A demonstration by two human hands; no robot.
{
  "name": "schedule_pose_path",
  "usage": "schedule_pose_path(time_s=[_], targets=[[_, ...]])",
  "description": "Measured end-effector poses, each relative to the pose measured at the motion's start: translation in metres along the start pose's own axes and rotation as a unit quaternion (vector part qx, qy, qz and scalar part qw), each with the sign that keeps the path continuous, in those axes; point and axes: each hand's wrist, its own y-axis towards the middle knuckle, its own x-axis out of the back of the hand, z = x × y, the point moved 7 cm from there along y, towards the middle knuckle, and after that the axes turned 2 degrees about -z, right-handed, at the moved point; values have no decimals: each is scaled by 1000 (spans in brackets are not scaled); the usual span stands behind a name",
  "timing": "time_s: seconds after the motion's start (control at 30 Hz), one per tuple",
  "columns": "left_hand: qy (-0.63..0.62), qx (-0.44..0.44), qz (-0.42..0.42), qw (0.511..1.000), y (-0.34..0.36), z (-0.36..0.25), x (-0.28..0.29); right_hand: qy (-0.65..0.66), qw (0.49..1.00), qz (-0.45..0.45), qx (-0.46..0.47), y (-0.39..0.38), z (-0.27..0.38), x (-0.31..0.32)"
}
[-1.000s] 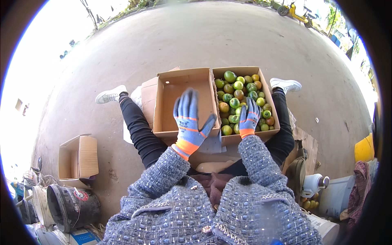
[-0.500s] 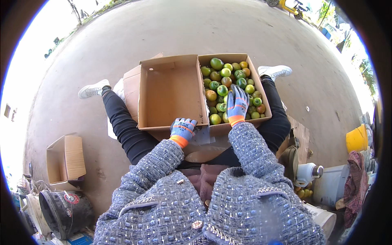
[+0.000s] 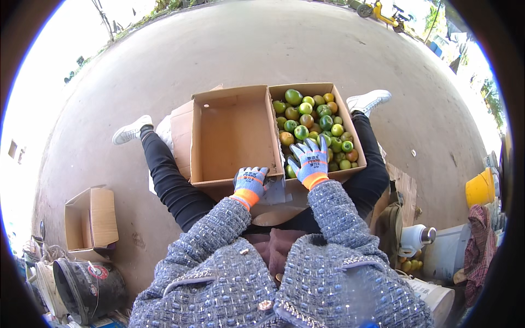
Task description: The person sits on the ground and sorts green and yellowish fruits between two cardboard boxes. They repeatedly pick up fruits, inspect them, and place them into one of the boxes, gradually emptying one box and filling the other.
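Note:
Two cardboard boxes stand side by side between my outstretched legs. In the right box [image 3: 359, 131] lie many round tomatoes [image 3: 301, 132], mostly green with some orange-brown. My right hand [image 3: 313, 161], in a grey-blue glove with an orange cuff, rests over the near tomatoes with its fingers spread. The left box [image 3: 232, 134] shows its bare brown bottom. My left hand [image 3: 250, 183], gloved alike, is closed at that box's near edge by its right corner, the fingers curled at the rim. What lies under each palm is hidden.
A smaller open carton [image 3: 92, 218] and black bucket [image 3: 87, 290] stand at left. At right are a white jug [image 3: 414, 239], grey-white bin [image 3: 448, 254], yellow bucket [image 3: 480, 186] and checked cloth [image 3: 478, 246]. A yellow scooter [image 3: 385, 16] stands far off on the concrete floor [image 3: 262, 49].
The view has shifted, so the boxes sit slightly lower. My right hand's fingers have spread apart over the tomatoes, and the hand lies nearer the box's near edge. My left hand stays at the rim.

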Motion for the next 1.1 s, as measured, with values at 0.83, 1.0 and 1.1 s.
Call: schedule_pose_path(time_s=[0.83,1.0,1.1], targets=[[-535,197,-208,794,39,56,28,42,980,-147,-127,17,-56,44],[-663,300,-97,678,53,135,-70,2,990,95,-104,11,-92,-19],[-458,324,-118,819,46,78,-41,-11,991,25,-131,-11,-113,-15]])
